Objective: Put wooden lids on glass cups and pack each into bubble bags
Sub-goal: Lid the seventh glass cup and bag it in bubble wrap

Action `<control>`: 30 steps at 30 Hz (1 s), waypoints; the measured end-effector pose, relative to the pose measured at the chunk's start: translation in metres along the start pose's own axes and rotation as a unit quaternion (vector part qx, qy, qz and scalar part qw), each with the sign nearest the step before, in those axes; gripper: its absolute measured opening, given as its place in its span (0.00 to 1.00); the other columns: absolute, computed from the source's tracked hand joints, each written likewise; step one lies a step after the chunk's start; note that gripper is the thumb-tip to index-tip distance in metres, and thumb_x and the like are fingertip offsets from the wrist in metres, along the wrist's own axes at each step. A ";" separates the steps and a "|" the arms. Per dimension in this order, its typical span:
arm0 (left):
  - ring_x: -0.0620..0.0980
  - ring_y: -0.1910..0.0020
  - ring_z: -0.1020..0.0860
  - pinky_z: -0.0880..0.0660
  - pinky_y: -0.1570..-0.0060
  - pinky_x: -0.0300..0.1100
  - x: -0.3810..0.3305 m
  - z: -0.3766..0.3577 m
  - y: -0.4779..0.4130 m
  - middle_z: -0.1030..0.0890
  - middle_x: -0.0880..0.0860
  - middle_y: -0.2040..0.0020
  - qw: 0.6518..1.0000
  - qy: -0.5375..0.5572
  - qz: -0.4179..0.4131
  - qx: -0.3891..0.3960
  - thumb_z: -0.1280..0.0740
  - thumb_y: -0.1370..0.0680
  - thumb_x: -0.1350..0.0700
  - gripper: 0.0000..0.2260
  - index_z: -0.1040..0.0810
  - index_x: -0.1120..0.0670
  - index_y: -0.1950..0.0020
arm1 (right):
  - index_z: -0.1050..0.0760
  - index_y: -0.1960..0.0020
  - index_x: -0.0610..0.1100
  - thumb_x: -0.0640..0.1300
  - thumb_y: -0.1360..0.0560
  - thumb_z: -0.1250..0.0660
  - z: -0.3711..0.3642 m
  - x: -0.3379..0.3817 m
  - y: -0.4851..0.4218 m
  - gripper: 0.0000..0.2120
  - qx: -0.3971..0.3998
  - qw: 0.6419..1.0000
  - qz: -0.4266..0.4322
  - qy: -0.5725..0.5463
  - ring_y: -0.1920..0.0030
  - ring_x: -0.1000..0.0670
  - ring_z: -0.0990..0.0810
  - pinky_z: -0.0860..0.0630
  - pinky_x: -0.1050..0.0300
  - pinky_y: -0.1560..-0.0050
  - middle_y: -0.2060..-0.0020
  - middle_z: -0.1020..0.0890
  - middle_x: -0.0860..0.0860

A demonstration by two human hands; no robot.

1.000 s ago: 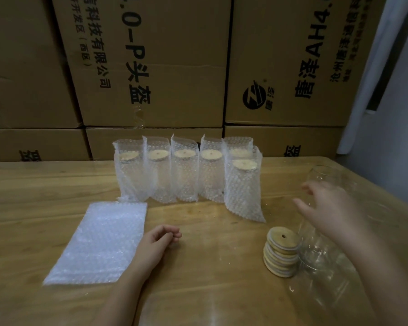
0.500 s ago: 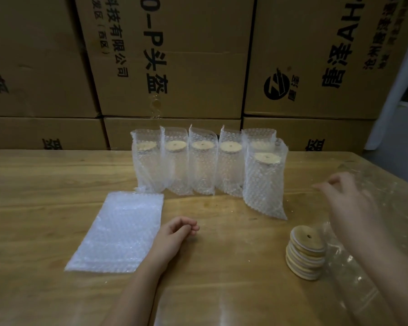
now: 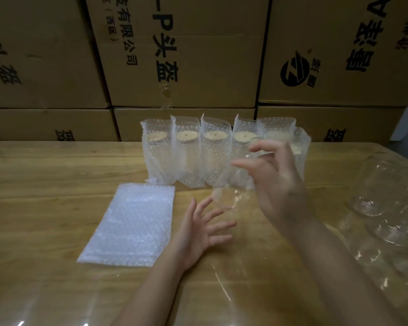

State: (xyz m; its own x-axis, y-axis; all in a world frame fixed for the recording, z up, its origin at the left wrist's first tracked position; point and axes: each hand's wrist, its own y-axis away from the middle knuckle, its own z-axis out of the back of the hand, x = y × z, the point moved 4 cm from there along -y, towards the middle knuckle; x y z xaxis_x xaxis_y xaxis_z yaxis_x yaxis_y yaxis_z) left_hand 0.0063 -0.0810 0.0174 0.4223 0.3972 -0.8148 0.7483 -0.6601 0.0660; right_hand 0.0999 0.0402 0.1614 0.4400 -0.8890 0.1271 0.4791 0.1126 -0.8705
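My right hand [image 3: 277,187] holds a clear glass cup [image 3: 227,197] by its rim, tilted in the air over the middle of the table. My left hand [image 3: 201,230] is just below it, fingers spread, its thumb tip at the cup's base. Several packed cups [image 3: 186,154] with wooden lids stand in bubble bags in a row behind. A flat stack of bubble bags [image 3: 131,225] lies left of my left hand. The loose wooden lids are hidden behind my right arm.
Several bare glass cups [image 3: 384,208] lie at the right end of the wooden table [image 3: 57,184]. Big cardboard boxes [image 3: 186,67] are stacked like a wall along the table's far edge.
My right hand took a glass cup from the right and carried it left to the middle. My left hand lifted off the table and spread its fingers under the cup.
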 end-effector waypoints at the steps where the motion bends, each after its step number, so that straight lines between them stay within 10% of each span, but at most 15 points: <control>1: 0.62 0.45 0.19 0.20 0.59 0.49 0.000 0.001 0.001 0.20 0.57 0.38 1.000 0.019 0.008 0.010 0.43 0.26 0.32 0.29 0.33 0.47 0.31 | 0.20 0.45 0.38 0.28 0.26 0.35 -0.014 0.000 0.004 0.13 0.004 0.999 -0.013 -0.042 0.54 0.47 0.24 0.23 0.57 0.53 0.46 0.27 0.38; 6: 0.50 0.71 0.24 0.26 0.73 0.38 -0.002 0.017 -0.007 0.20 0.58 0.52 0.992 0.094 -0.022 -0.078 0.34 0.33 0.36 0.25 0.27 0.48 0.41 | 0.26 0.39 0.40 0.34 0.25 0.34 -0.062 -0.014 0.033 0.15 -0.075 0.974 -0.140 -0.161 0.39 0.58 0.29 0.30 0.65 0.39 0.41 0.28 0.46; 13: 0.47 0.80 0.32 0.38 0.80 0.33 0.000 0.024 -0.014 0.18 0.61 0.52 0.992 0.029 -0.008 -0.124 0.38 0.32 0.33 0.28 0.28 0.51 0.42 | 0.44 0.30 0.55 0.42 0.26 0.30 -0.098 -0.038 0.069 0.32 -0.084 0.877 -0.366 -0.298 0.27 0.55 0.39 0.38 0.45 0.27 0.28 0.38 0.54; 17: 0.46 0.84 0.36 0.43 0.84 0.31 0.000 0.024 -0.015 0.18 0.65 0.50 0.993 0.000 -0.017 -0.116 0.45 0.27 0.31 0.31 0.28 0.55 0.39 | 0.42 0.32 0.58 0.44 0.32 0.29 -0.100 -0.033 0.063 0.34 -0.068 0.811 -0.376 -0.443 0.32 0.57 0.30 0.31 0.51 0.31 0.32 0.34 0.60; 24: 0.48 0.83 0.38 0.41 0.84 0.32 -0.003 0.032 -0.011 0.22 0.61 0.65 0.989 0.086 0.009 -0.118 0.46 0.28 0.29 0.32 0.29 0.56 0.44 | 0.36 0.34 0.61 0.55 0.28 0.30 -0.080 -0.023 0.040 0.25 0.066 0.884 -0.314 -0.340 0.32 0.61 0.31 0.32 0.61 0.32 0.32 0.32 0.62; 30: 0.48 0.77 0.30 0.32 0.77 0.36 -0.004 0.036 -0.011 0.16 0.60 0.60 0.972 0.099 -0.081 -0.196 0.46 0.23 0.34 0.25 0.29 0.54 0.45 | 0.37 0.28 0.41 0.42 0.24 0.32 -0.081 -0.016 0.035 0.27 0.092 0.940 -0.283 -0.165 0.29 0.56 0.36 0.47 0.77 0.34 0.29 0.34 0.50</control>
State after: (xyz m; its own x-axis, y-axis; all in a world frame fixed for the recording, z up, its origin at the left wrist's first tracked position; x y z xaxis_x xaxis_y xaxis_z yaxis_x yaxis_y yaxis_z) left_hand -0.0224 -0.0981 -0.0013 0.3445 0.6167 -0.7078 0.9341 -0.3007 0.1927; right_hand 0.0484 0.0221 0.0910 0.2718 -0.6464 0.7130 0.8171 -0.2363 -0.5258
